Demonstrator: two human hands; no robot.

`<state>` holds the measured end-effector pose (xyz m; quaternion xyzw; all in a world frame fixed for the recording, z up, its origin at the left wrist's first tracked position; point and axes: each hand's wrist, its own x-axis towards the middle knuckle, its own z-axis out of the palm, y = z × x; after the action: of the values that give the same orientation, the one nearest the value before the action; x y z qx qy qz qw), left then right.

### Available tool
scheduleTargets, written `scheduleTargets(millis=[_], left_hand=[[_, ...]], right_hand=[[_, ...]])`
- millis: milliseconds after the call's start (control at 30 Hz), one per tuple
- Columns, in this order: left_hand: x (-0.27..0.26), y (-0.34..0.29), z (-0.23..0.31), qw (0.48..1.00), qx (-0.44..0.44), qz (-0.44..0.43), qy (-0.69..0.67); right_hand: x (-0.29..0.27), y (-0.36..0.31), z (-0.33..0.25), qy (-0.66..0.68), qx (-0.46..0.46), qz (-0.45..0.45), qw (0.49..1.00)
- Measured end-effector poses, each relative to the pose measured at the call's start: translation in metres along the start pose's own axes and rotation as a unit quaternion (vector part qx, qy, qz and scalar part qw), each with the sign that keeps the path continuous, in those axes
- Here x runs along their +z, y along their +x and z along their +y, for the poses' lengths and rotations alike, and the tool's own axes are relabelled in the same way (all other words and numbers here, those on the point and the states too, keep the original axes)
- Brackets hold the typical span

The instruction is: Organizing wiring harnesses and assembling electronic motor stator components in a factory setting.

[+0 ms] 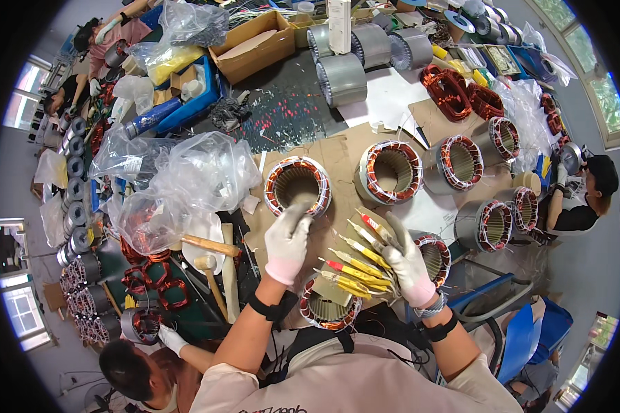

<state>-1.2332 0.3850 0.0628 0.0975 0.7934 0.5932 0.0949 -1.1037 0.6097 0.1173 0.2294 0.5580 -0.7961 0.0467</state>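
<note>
In my right hand [408,265], gloved in white, is a fanned bundle of wires in yellow sleeves [365,265], some with red sleeves. Their pale tips point up and left. My gloved left hand [288,241] is at the near rim of a wound motor stator [274,189]; its fingers are drawn together, and anything between them is hidden. Beneath the wire bundle, close to my body, sits another stator [355,316], partly covered. A further stator [442,251] shows behind my right hand. The wires' lower ends are hidden by that hand.
More wound stators [393,172] stand on cardboard to the right. Bare grey cores [342,79] and red coils [446,91] lie farther back. Clear plastic bags [207,168] and a mallet [215,286] are left. Co-workers sit lower left [127,372] and right [592,189].
</note>
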Motion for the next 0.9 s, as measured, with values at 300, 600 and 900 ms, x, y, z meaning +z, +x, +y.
scheduleTargets(millis=[300, 600, 900], left_hand=[[-0.009, 0.02, 0.012, 0.981, -0.014, -0.193, 0.025], [-0.014, 0.026, 0.022, 0.973, 0.019, -0.218, 0.069], [-0.016, 0.029, 0.026, 0.969, 0.03, -0.228, 0.091]], right_hand=[[-0.001, 0.02, 0.016, 0.002, -0.016, -0.014, 1.0], [-0.001, 0.025, 0.018, -0.059, -0.029, 0.016, 0.998], [-0.001, 0.022, 0.016, -0.063, -0.031, 0.023, 0.997]])
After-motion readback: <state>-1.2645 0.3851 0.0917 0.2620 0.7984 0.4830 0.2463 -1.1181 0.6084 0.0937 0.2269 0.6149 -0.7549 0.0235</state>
